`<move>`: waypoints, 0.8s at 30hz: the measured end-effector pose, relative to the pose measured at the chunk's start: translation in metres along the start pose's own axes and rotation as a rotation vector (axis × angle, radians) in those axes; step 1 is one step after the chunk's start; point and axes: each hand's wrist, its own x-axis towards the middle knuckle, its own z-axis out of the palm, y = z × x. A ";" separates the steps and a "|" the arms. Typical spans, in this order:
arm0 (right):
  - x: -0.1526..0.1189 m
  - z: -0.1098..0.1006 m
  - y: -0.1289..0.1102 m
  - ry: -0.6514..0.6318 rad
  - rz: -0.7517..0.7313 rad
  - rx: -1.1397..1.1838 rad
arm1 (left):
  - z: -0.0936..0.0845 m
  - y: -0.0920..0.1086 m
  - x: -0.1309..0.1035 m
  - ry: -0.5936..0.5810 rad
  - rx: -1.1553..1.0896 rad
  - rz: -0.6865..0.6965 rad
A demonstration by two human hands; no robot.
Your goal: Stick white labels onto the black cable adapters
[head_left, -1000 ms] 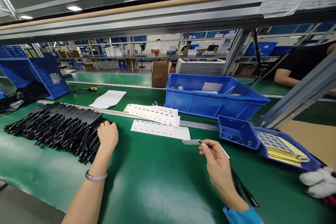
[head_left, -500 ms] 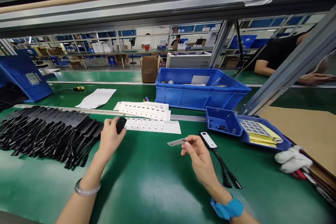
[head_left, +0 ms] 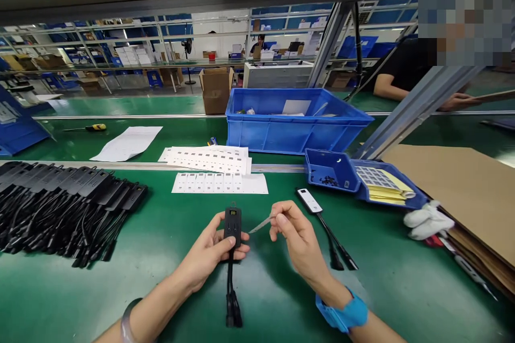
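Head view of a green table (head_left: 193, 257). The left hand (head_left: 213, 249) holds a small black controller (head_left: 233, 225) upright above the table, its grip closed around the body with the thumb laid across the lower front; a lit display shows near the controller's top, and its two black cables (head_left: 231, 295) hang down to plugs resting on the table. The right hand (head_left: 295, 236), wearing a blue wrist strap (head_left: 341, 312), pinches a thin grey label strip (head_left: 260, 224) between thumb and forefinger; the strip's free end points toward the controller and lies just beside it, and whether they touch cannot be told. A second controller with a white face (head_left: 309, 200) lies on the table just beyond the right hand, its cables trailing toward the near edge. At left, a row of black controllers with cables (head_left: 64, 198) is laid out in overlapping order. White label sheets (head_left: 220, 183) lie beyond the hands, with more sheets stacked behind them. At right stand a large blue bin (head_left: 281, 136) and a small blue tray (head_left: 332, 170) holding small dark parts, beside yellow-backed sheets (head_left: 384, 185). White gloves (head_left: 427, 220) rest near a brown cardboard sheet (head_left: 462, 182). Another person's arm (head_left: 396, 91) rests across the far line.
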 end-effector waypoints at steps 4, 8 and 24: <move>0.001 0.002 -0.007 -0.035 0.033 0.016 | 0.003 -0.004 0.000 -0.034 -0.018 -0.041; 0.002 0.007 -0.014 -0.064 0.097 -0.021 | 0.007 -0.011 0.000 -0.066 -0.035 -0.078; -0.006 0.015 -0.006 -0.089 0.198 -0.093 | 0.013 -0.013 -0.003 -0.198 -0.111 -0.136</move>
